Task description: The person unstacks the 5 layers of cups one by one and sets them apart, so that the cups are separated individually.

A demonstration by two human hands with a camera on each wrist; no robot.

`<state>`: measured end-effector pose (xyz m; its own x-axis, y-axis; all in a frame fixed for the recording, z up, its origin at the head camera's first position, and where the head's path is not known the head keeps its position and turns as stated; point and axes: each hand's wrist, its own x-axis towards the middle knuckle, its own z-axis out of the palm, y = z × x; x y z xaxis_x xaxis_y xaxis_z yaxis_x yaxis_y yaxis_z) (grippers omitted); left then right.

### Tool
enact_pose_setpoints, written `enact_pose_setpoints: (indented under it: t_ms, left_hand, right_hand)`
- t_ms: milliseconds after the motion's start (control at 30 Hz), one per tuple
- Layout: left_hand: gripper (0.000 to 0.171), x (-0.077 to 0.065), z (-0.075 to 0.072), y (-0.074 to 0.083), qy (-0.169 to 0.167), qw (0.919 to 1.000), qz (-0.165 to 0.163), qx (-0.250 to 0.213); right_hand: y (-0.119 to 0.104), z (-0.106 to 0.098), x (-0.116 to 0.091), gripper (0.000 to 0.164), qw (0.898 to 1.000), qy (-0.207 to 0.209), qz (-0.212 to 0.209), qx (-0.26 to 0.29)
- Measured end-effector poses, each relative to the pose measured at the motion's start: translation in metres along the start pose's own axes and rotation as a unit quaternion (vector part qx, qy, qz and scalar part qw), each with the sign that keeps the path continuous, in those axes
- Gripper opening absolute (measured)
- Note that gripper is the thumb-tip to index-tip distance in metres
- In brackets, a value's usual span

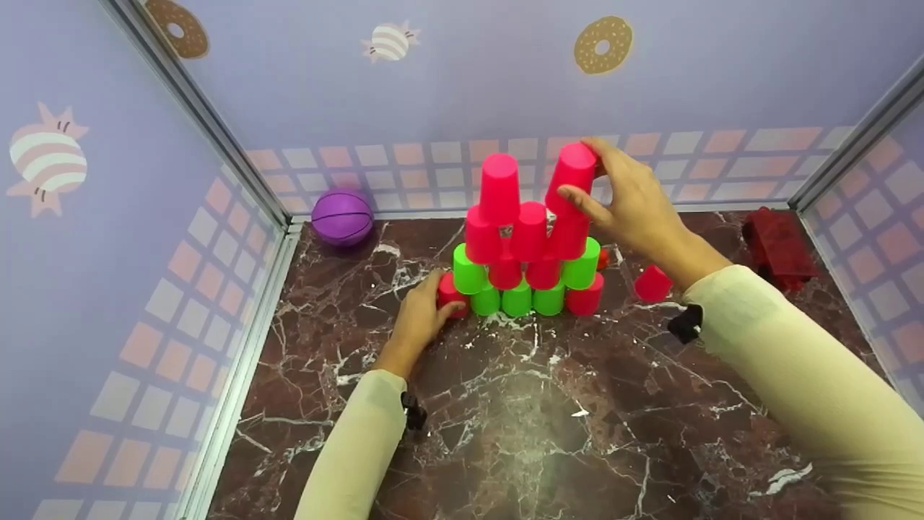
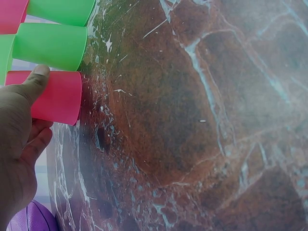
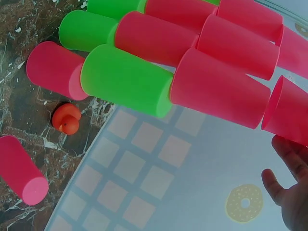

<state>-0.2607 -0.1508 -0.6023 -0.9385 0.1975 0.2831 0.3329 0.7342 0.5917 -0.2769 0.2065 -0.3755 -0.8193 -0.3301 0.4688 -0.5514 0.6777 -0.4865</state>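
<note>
Upside-down pink and green cups (image 1: 517, 298) stand in a stepped pyramid near the back wall. My right hand (image 1: 635, 206) grips a pink cup (image 1: 574, 173) between thumb and fingers at the top right. In the right wrist view, this tilted cup (image 3: 288, 110) has its rim close to the end of the pink cup (image 3: 219, 89) below; whether they touch I cannot tell. Another pink cup (image 1: 499, 188) stands at the top left. Down at the bottom left corner, my left hand (image 1: 419, 318) holds a pink cup (image 2: 57, 96), its thumb across the side.
A purple ball (image 1: 342, 218) lies in the back left corner. To the pyramid's right are a loose pink cup (image 1: 652, 284), a small orange-red rubber duck (image 3: 66, 119) and a red block-like object (image 1: 778, 247). Patterned walls (image 1: 462, 87) enclose the brown marbled surface (image 1: 505, 433).
</note>
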Motion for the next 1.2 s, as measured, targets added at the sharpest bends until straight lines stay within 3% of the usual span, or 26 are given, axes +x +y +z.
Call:
enact_pose_setpoints:
  t_ms: [100, 133, 267, 500, 767, 1200]
  left_hand:
    - [0.063, 0.001, 0.001, 0.001, -0.009, 0.9999, -0.010, 0.003]
    - [0.062, 0.000, -0.004, 0.011, -0.015, 0.9996, -0.021, 0.011]
    - [0.065, 0.001, -0.004, 0.011, -0.024, 0.9989, -0.036, 0.019]
    - [0.067, 0.000, -0.005, 0.013, -0.014, 0.9994, -0.020, 0.023]
    - [0.065, 0.001, -0.004, 0.012, -0.023, 0.9989, -0.035, 0.020]
    - [0.066, 0.001, -0.004, 0.011, -0.022, 0.9987, -0.040, 0.022]
  right_hand:
    - [0.005, -0.007, -0.002, 0.070, 1.000, 0.009, -0.001, -0.008]
    - [0.006, -0.010, -0.003, 0.071, 1.000, 0.011, 0.001, -0.011]
    - [0.014, -0.020, -0.006, 0.072, 1.000, 0.012, 0.012, -0.020]
    - [0.030, -0.037, -0.016, 0.071, 0.998, 0.026, 0.043, -0.023]
    - [0.057, -0.052, -0.027, 0.067, 0.996, 0.066, 0.057, -0.037]
    - [0.103, -0.065, -0.061, 0.068, 0.988, 0.052, 0.134, -0.052]
